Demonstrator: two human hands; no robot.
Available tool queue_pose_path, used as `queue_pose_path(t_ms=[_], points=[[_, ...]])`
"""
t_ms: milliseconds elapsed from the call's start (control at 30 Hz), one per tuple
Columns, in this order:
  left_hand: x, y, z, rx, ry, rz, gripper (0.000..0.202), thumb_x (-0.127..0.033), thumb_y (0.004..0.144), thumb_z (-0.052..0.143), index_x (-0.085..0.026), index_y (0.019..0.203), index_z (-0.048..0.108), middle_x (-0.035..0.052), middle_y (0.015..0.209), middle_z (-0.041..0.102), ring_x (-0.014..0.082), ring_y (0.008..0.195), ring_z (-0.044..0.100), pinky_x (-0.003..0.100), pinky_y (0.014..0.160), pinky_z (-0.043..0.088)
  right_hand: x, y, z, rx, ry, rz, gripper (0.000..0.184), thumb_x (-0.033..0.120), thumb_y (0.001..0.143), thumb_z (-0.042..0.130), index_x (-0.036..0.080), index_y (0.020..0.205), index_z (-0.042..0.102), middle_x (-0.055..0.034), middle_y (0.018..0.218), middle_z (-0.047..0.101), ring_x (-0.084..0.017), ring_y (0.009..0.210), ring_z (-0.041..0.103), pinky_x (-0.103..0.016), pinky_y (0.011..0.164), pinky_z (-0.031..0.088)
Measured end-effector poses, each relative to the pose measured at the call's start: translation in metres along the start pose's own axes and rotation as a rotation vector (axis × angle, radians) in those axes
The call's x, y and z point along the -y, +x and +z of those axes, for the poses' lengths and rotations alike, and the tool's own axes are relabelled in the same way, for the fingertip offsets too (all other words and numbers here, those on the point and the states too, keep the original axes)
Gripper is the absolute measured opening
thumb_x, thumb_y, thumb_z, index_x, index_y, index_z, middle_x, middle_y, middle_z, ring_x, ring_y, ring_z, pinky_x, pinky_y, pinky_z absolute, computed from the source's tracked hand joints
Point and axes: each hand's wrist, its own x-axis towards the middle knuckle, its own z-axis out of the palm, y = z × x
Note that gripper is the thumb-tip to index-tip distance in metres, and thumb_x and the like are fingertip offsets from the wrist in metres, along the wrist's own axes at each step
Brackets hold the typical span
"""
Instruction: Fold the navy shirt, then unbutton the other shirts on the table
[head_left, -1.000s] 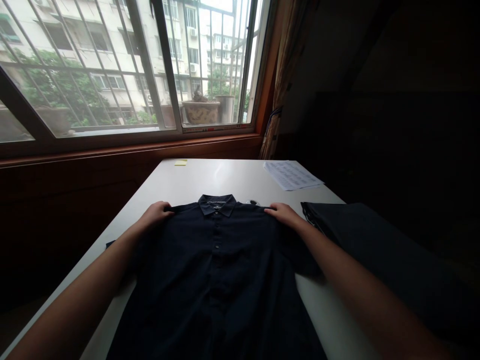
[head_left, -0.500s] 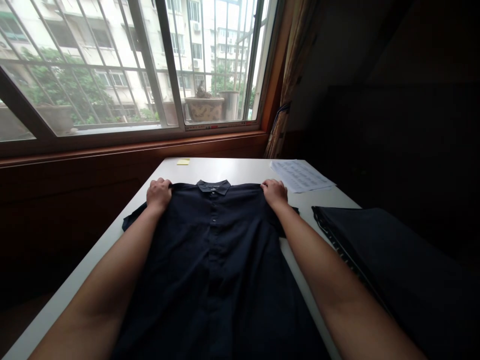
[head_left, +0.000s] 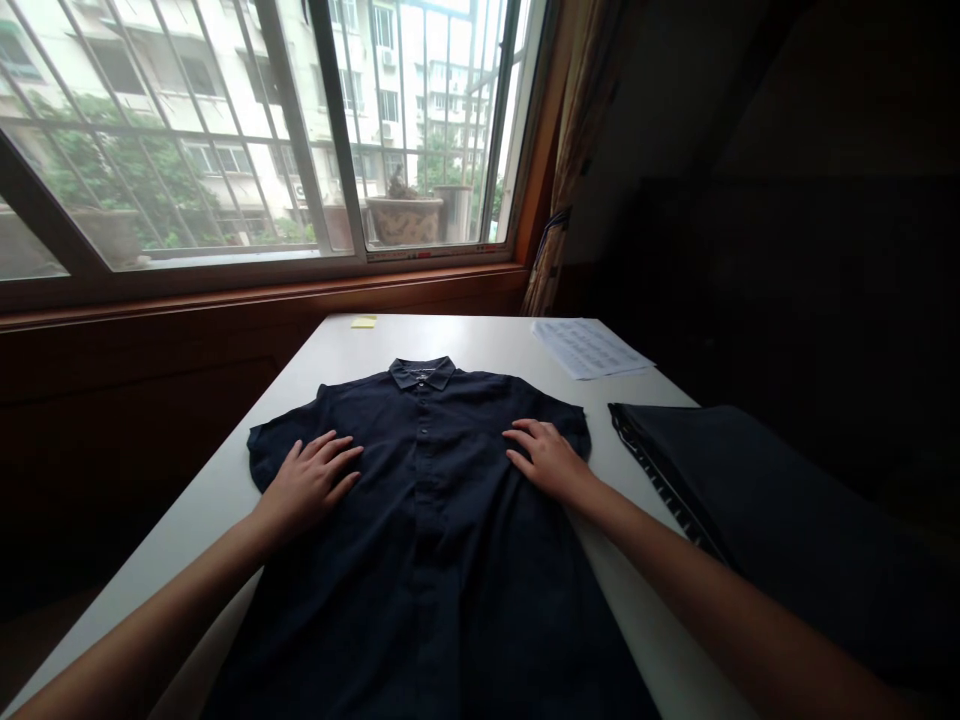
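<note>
A dark navy short-sleeved shirt [head_left: 427, 520] lies flat and buttoned on the white table [head_left: 465, 345], collar toward the window. My left hand [head_left: 311, 480] rests palm down on the shirt's left chest, fingers spread. My right hand [head_left: 544, 458] lies flat on the right chest, fingers stretched out. Neither hand holds anything.
A folded dark garment [head_left: 757, 520] lies at the table's right side. Printed paper sheets [head_left: 589, 347] sit at the far right corner and a yellow sticky note [head_left: 364, 322] at the far edge. A window with bars and a wooden sill stand behind the table.
Both hands have let go of the shirt's shoulders and drawn back to lie flat on its chest. The shirt now lies spread further up the table, sleeves laid out.
</note>
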Motion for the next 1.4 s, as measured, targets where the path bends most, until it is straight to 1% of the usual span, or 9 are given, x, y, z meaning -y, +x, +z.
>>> queue_pose_path(t_ms=[100, 200, 333, 433, 567, 667, 833, 900, 1400], points=[[-0.001, -0.018, 0.004, 0.008, 0.017, -0.044, 0.048, -0.055, 0.098, 0.042, -0.041, 0.144, 0.051, 0.001, 0.153, 0.048, 0.0329, 0.144, 0.037, 0.063, 0.115, 0.028, -0.006, -0.012, -0.001, -0.001, -0.036, 0.078, 0.039, 0.044, 0.095, 0.051, 0.032, 0.129, 0.065, -0.0062, 0.139, 0.057, -0.032, 0.123, 0.05, -0.047, 0.102, 0.047], [0.007, -0.016, 0.007, 0.0, 0.021, -0.025, 0.052, -0.056, 0.098, 0.041, -0.038, 0.146, 0.048, 0.0015, 0.155, 0.045, 0.0316, 0.145, 0.037, 0.058, 0.116, 0.03, -0.014, -0.01, 0.001, -0.003, -0.038, 0.135, 0.041, 0.042, 0.096, 0.05, 0.032, 0.134, 0.062, -0.006, 0.142, 0.056, -0.032, 0.129, 0.047, -0.048, 0.103, 0.046], [0.022, 0.002, 0.009, 0.011, 0.014, -0.026, 0.056, -0.06, 0.098, 0.04, -0.033, 0.146, 0.051, 0.0039, 0.155, 0.046, 0.0298, 0.144, 0.038, 0.049, 0.118, 0.03, -0.024, -0.001, 0.007, -0.024, -0.021, 0.148, 0.042, 0.035, 0.095, 0.047, 0.028, 0.134, 0.061, -0.0057, 0.145, 0.054, -0.027, 0.134, 0.046, -0.047, 0.112, 0.038], [0.034, 0.02, 0.012, 0.024, -0.026, -0.059, 0.057, -0.061, 0.098, 0.037, -0.031, 0.143, 0.054, 0.0043, 0.153, 0.046, 0.0287, 0.141, 0.041, 0.045, 0.117, 0.031, -0.031, 0.005, 0.011, -0.032, -0.008, 0.145, 0.042, 0.035, 0.096, 0.045, 0.028, 0.135, 0.059, -0.0052, 0.147, 0.053, -0.026, 0.136, 0.045, -0.049, 0.115, 0.033], [0.047, 0.043, 0.016, 0.02, -0.051, -0.104, 0.057, -0.059, 0.099, 0.034, -0.028, 0.142, 0.055, 0.0052, 0.151, 0.048, 0.0278, 0.138, 0.045, 0.042, 0.117, 0.032, -0.045, 0.012, 0.015, -0.038, 0.007, 0.138, 0.043, 0.036, 0.097, 0.043, 0.028, 0.137, 0.056, -0.0057, 0.149, 0.051, -0.026, 0.137, 0.044, -0.052, 0.116, 0.03], [0.051, 0.057, 0.02, 0.009, -0.028, -0.111, 0.056, -0.057, 0.098, 0.035, -0.028, 0.142, 0.054, 0.0056, 0.15, 0.049, 0.0284, 0.136, 0.046, 0.043, 0.116, 0.032, -0.057, 0.02, 0.018, -0.039, 0.014, 0.129, 0.044, 0.037, 0.097, 0.043, 0.028, 0.138, 0.055, -0.0059, 0.149, 0.051, -0.027, 0.137, 0.045, -0.052, 0.116, 0.03], [0.055, 0.071, 0.022, 0.007, -0.008, -0.105, 0.055, -0.054, 0.1, 0.033, -0.027, 0.143, 0.052, 0.0061, 0.15, 0.047, 0.0278, 0.135, 0.046, 0.043, 0.116, 0.032, -0.077, 0.034, 0.025, -0.064, 0.018, 0.108, 0.042, 0.035, 0.097, 0.044, 0.026, 0.136, 0.058, -0.0057, 0.146, 0.053, -0.024, 0.134, 0.048, -0.044, 0.116, 0.032], [0.057, 0.076, 0.023, 0.011, 0.0, -0.102, 0.055, -0.054, 0.1, 0.032, -0.026, 0.144, 0.051, 0.0069, 0.151, 0.046, 0.0277, 0.137, 0.044, 0.042, 0.116, 0.031, -0.083, 0.039, 0.027, -0.077, 0.018, 0.102, 0.042, 0.035, 0.097, 0.044, 0.026, 0.135, 0.058, -0.006, 0.145, 0.054, -0.024, 0.133, 0.049, -0.042, 0.116, 0.032], [0.074, 0.117, 0.032, 0.053, 0.048, -0.116, 0.057, -0.052, 0.1, 0.03, -0.023, 0.148, 0.046, 0.009, 0.155, 0.041, 0.0282, 0.138, 0.043, 0.042, 0.116, 0.031, -0.115, 0.08, 0.039, -0.14, 0.007, 0.072, 0.041, 0.037, 0.099, 0.044, 0.023, 0.133, 0.06, -0.0086, 0.141, 0.057, -0.026, 0.129, 0.052, -0.041, 0.114, 0.036]])
